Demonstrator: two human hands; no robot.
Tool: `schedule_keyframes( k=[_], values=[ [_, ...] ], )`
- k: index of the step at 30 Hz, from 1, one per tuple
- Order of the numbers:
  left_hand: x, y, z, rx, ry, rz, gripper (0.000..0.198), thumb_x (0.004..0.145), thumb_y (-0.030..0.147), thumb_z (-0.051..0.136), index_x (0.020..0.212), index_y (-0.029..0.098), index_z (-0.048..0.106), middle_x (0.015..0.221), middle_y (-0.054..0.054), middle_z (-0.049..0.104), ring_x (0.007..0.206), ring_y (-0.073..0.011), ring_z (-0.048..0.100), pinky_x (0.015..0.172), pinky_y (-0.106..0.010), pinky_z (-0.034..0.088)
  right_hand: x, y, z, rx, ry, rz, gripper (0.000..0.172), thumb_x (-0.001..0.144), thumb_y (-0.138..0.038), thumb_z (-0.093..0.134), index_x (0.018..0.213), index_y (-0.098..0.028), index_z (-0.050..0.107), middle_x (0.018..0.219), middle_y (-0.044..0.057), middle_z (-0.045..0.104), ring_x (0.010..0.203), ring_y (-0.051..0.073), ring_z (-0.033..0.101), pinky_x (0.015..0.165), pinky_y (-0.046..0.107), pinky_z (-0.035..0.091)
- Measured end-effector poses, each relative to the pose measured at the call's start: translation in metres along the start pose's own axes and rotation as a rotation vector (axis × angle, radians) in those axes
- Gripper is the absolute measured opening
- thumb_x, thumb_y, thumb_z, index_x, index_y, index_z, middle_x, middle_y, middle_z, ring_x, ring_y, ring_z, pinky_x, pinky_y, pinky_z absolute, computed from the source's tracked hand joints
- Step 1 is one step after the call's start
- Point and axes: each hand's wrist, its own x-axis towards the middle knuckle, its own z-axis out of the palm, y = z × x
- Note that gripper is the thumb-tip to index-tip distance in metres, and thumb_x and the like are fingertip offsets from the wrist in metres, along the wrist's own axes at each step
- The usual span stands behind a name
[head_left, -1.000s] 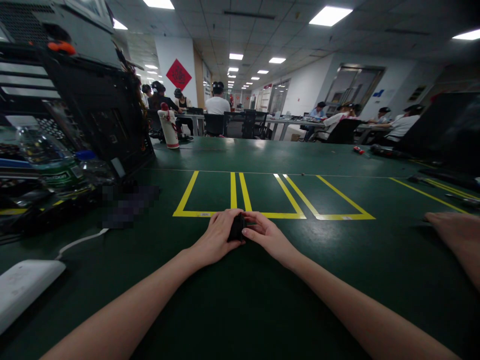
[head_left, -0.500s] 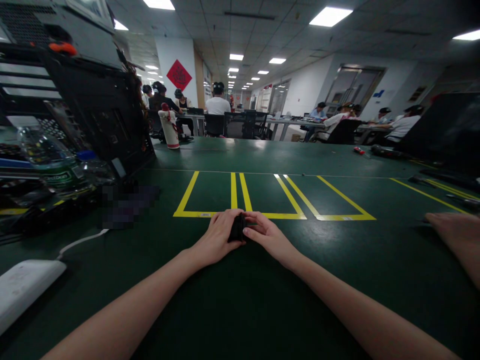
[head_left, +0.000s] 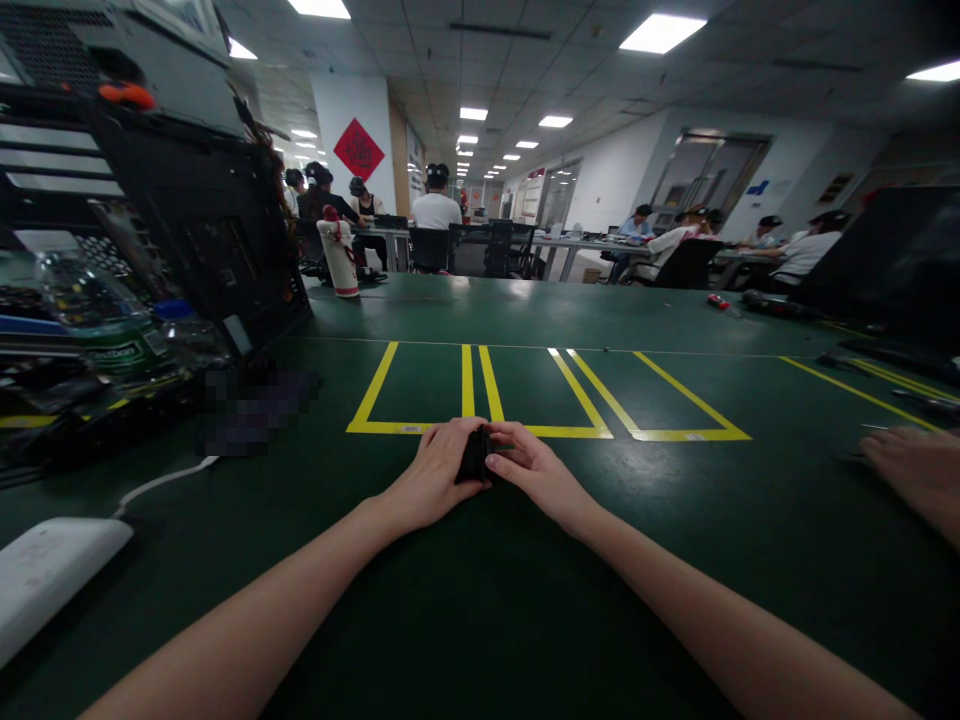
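Between my two hands, just in front of the yellow tape line, is a small black object (head_left: 474, 456) whose kind I cannot make out. My left hand (head_left: 436, 470) is closed around its left and far side, with the thumb along the near edge. From the right, my right hand (head_left: 534, 468) grips the same object with its fingertips and thumb. Both hands rest low over the dark green table (head_left: 480, 620), and they hide much of the object.
Yellow tape (head_left: 480, 431) marks boxes beyond my hands. Left are a black computer case (head_left: 217, 230), a water bottle (head_left: 112, 330) and a white power strip (head_left: 60, 570). Another person's hand (head_left: 919, 470) is at the right edge. A white cylinder (head_left: 339, 255) stands farther back.
My hands and the black object stay almost exactly in place. The other person's hand at the right has shifted slightly.
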Motion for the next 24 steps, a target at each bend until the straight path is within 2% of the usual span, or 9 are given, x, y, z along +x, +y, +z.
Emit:
schedule_keyframes(
  k=[3, 6, 11, 17, 21, 24],
  values=[
    [0.000, -0.003, 0.004, 0.000, 0.022, 0.003, 0.056, 0.072, 0.024, 0.056, 0.118, 0.025, 0.024, 0.117, -0.005, 0.040, 0.110, -0.0239, 0.038, 0.093, -0.044, 0.030, 0.001, 0.001, -0.001, 0.020, -0.033, -0.019, 0.030, 0.073, -0.022, 0.055, 0.101, -0.023, 0.045, 0.105, 0.003, 0.048, 0.098, 0.015, 0.050, 0.087, 0.036, 0.041],
    [0.000, -0.006, 0.008, 0.005, 0.052, 0.018, 0.055, 0.072, 0.023, 0.057, 0.117, 0.025, 0.025, 0.115, -0.005, 0.042, 0.110, -0.0234, 0.039, 0.094, -0.044, 0.028, 0.001, 0.003, 0.000, 0.063, -0.060, -0.038, 0.027, 0.070, -0.021, 0.058, 0.094, -0.023, 0.045, 0.099, 0.002, 0.050, 0.093, 0.015, 0.052, 0.081, 0.033, 0.044],
    [0.001, -0.008, 0.011, 0.011, 0.067, 0.035, 0.057, 0.071, 0.023, 0.058, 0.118, 0.025, 0.025, 0.115, -0.005, 0.042, 0.110, -0.0228, 0.038, 0.095, -0.043, 0.026, 0.001, 0.003, 0.003, 0.059, -0.010, -0.052, 0.020, 0.072, -0.022, 0.056, 0.090, -0.023, 0.046, 0.096, 0.001, 0.050, 0.091, 0.014, 0.052, 0.079, 0.030, 0.046],
    [0.000, -0.004, 0.006, 0.009, 0.038, 0.002, 0.057, 0.071, 0.023, 0.058, 0.118, 0.024, 0.025, 0.116, -0.006, 0.041, 0.109, -0.0234, 0.038, 0.094, -0.043, 0.029, 0.001, 0.003, 0.000, 0.013, -0.017, -0.008, 0.033, 0.073, -0.021, 0.053, 0.105, -0.024, 0.044, 0.104, 0.003, 0.049, 0.098, 0.016, 0.050, 0.086, 0.036, 0.043],
    [0.000, 0.000, 0.000, 0.004, -0.006, 0.008, 0.052, 0.074, 0.023, 0.054, 0.117, 0.024, 0.026, 0.117, -0.006, 0.040, 0.111, -0.0227, 0.038, 0.095, -0.043, 0.028, 0.000, 0.001, -0.001, 0.068, -0.085, -0.021, 0.031, 0.070, -0.017, 0.057, 0.098, -0.023, 0.045, 0.105, 0.002, 0.048, 0.098, 0.016, 0.050, 0.085, 0.035, 0.043],
    [0.000, 0.001, -0.001, 0.007, -0.002, 0.017, 0.053, 0.074, 0.023, 0.054, 0.118, 0.024, 0.025, 0.117, -0.006, 0.040, 0.112, -0.0227, 0.037, 0.096, -0.043, 0.026, -0.001, 0.000, -0.001, 0.086, -0.074, -0.029, 0.026, 0.071, -0.018, 0.057, 0.093, -0.023, 0.045, 0.103, 0.002, 0.048, 0.095, 0.015, 0.052, 0.083, 0.034, 0.044]
  ],
)
